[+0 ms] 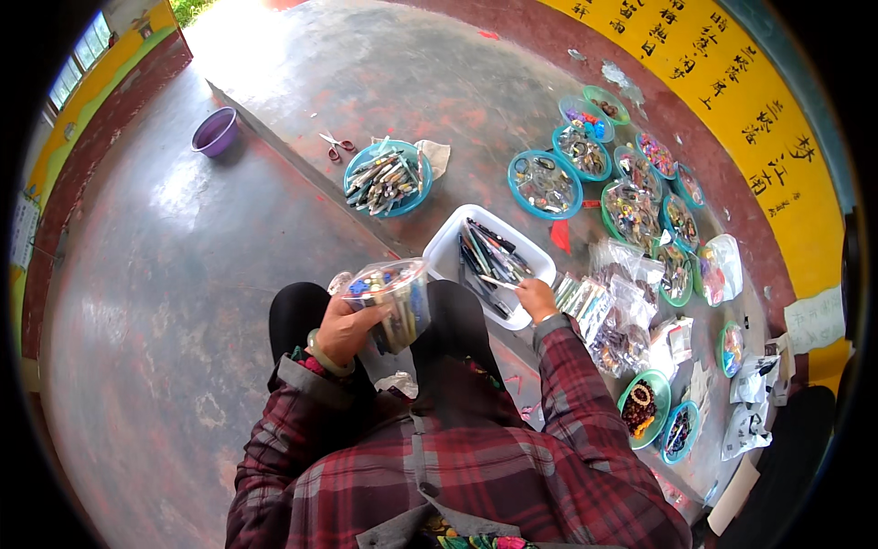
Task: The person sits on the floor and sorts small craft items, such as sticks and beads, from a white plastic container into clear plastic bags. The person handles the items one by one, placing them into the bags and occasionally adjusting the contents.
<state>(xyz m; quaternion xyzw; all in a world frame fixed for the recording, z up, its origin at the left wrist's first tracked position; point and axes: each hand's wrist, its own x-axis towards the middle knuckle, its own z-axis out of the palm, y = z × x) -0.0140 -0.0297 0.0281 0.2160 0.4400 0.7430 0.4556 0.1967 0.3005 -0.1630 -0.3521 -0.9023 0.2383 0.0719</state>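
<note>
My left hand point(343, 331) is closed around a clear plastic container point(400, 306) packed with pens and small coloured pieces, held up over my knees. A bracelet circles that wrist. To the right, my right hand point(537, 299) pinches one end of a slim white pen point(498, 283). The pen points left over the near side of a white plastic tub point(441, 236). Inside the tub lie several dark and silver pens point(487, 249), spread loosely. Whether the white pen touches those below it, I cannot tell.
Ahead stands a blue basket point(425, 188) heaped with pens, with red-handled scissors point(338, 146) beside it. A purple basin point(214, 133) sits far left. Bowls of beads and trinkets point(546, 183) crowd the right, and bagged goods point(622, 311) lie beside my right hand.
</note>
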